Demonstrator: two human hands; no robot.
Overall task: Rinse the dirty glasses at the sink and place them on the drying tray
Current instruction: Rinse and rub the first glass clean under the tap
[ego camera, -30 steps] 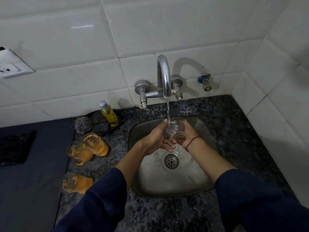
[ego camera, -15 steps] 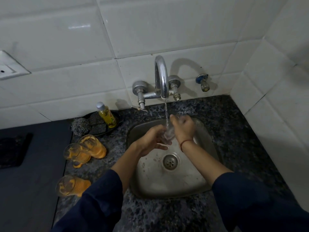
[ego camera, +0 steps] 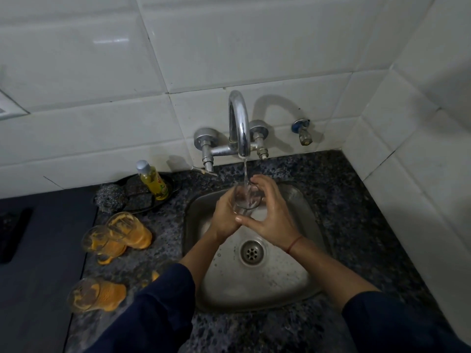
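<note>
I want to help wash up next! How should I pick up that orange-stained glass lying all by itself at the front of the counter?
Grip the lone glass around its middle, coming down from above. It lies on its side with the open mouth pointing left, so the round wall faces up and your fingers can wrap it. Its orange residue may make it slippery, so hold firmly.

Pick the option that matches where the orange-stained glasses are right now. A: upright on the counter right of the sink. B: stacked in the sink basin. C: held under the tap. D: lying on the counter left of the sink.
D: three orange-stained glasses lie on their sides on the counter left of the sink.
</note>
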